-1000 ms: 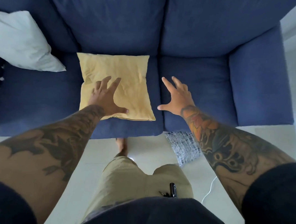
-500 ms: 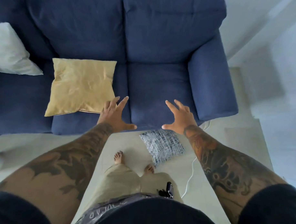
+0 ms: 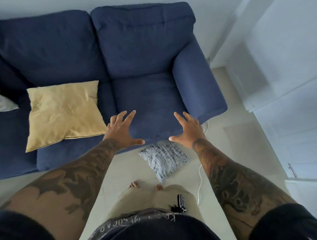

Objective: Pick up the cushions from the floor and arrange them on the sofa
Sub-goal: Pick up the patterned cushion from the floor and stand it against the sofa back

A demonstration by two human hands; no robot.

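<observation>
Patterned cushion (image 3: 164,159) on floor, just below both spread, empty hands (image 3: 154,130)

Yellow cushion (image 3: 63,113): square, creased, lying flat on blue sofa (image 3: 147,53) seat, left of centre seam. Patterned cushion (image 3: 163,158): black-and-white weave, flat on floor just in front of sofa's right seat, corner toward sofa. White cushion (image 3: 1,101): only corner visible at left edge, on sofa
</observation>
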